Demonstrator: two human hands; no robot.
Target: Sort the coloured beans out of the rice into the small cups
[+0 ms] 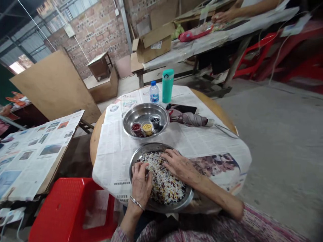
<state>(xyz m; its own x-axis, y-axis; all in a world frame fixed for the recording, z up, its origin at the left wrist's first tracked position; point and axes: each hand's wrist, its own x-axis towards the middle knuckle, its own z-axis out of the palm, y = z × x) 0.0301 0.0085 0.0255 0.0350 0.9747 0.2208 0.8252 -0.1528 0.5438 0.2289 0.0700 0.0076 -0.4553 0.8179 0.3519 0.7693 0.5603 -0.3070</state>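
A round steel basin [188, 201] at the table's near edge holds a mix of white grains, dark red and black beans and yellow bits [165, 181]. At the basin's left side, my left hand [140, 181], with a bracelet on the wrist, rests on the mix, fingers bent and thumb apart. My right hand [179, 165] reaches over the right rim, its fingers spread on the mix. Behind stands a second steel basin [133, 112] with small clear cups of red beans [136, 127], yellow beans [147, 128] and black beans [154, 121].
Newspaper [111, 144] covers the round table. A blue-capped water bottle [154, 92], teal flask [167, 86], dark phone [185, 108] and folded umbrella [190, 118] stand or lie behind. A red stool [63, 205] is at left. Another person's hands [222, 16] are at the far table.
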